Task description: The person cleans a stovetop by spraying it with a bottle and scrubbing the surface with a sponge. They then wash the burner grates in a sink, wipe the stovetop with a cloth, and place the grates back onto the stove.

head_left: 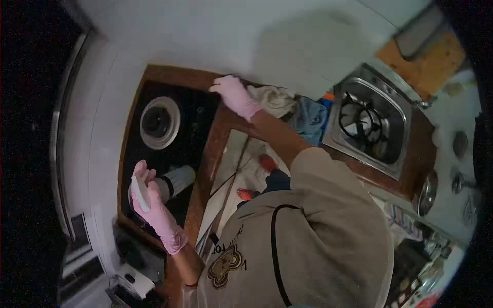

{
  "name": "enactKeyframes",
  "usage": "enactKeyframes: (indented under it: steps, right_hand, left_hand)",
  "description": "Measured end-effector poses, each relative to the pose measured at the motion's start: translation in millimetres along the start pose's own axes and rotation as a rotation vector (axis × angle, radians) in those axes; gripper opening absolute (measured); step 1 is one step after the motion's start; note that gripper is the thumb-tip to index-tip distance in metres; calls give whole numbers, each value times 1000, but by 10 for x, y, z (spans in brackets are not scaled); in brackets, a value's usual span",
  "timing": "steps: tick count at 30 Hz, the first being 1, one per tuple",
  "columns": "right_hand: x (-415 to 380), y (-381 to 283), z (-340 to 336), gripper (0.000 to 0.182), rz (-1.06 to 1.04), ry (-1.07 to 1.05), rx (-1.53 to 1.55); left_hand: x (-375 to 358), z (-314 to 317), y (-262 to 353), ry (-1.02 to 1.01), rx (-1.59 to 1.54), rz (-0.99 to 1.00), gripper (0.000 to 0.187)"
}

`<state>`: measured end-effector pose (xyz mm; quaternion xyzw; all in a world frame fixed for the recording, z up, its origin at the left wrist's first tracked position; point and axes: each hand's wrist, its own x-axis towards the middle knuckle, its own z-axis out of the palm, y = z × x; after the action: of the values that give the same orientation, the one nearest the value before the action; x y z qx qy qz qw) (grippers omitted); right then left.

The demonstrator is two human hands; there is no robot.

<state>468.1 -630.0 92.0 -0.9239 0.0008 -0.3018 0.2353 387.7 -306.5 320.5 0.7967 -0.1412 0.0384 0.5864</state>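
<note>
My left hand (pixel 155 206), in a pink glove, is closed around a flat white object (pixel 140 194) over the lower part of the black cooktop (pixel 192 115). Beside it on the cooktop lies a pale cylindrical container (pixel 177 182). My right hand (pixel 234 95), also gloved in pink, is at the cooktop's upper right corner, by the brown counter edge. Its fingers are bent, and whatever they may hold is hidden. A round burner (pixel 160 123) sits between the hands, toward the left.
Crumpled cloths, one beige (pixel 272 101) and one blue (pixel 309 120), lie right of my right hand. Farther right, a metal sink (pixel 400 120) holds a black burner grate (pixel 362 123). An orange-brown board (pixel 423 59) stands behind it. White walls border the counter.
</note>
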Motion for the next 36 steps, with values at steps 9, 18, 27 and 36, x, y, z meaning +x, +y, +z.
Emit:
enactKeyframes:
  steps: [9,18,27,36]
  right_hand:
    - [-1544,-159,-1742,40,245,124,22]
    - [-2661,605,-2752,38,736,206,-801]
    - [-1170,-403,-1706,21,101,35,-84]
    - [-991,122,-1136,42,784,216,217]
  left_hand:
    - [443,1548,142,-358,-179,132,43]
    - [833,2231,-29,-318,-315,147,42]
    - [1003,2372,-253,-238,-384,71,38]
    - [1156,2657,-627,-108,-338,149,39]
